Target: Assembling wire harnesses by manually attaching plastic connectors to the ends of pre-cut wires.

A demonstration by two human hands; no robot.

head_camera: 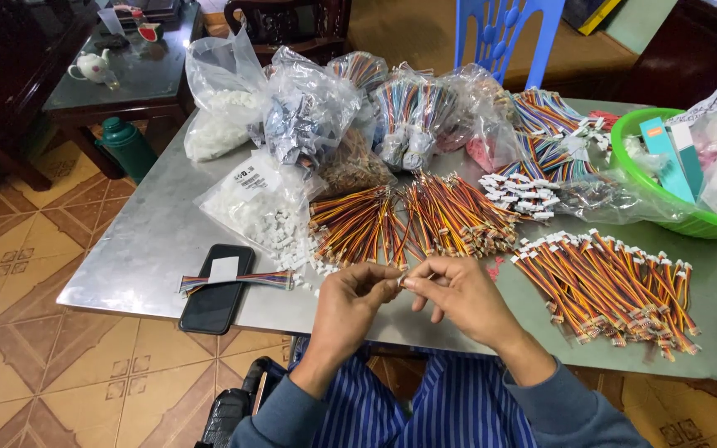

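both hands meet above the table edge (126, 290): left hand (357, 292) and right hand (458, 292) pinch what seems a small white connector (401, 280) between fingertips, held close for fine fitting; wire bundles (408, 220) lie just beyond

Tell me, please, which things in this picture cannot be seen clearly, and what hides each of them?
- Small piece pinched between the left hand and right hand: head view, too small and covered by the fingers.
- Green basket: cut off by the right edge.
- Contents of the plastic bags: blurred by crinkled film.
- Phone screen: partly covered by a white paper slip and a ribbon cable.
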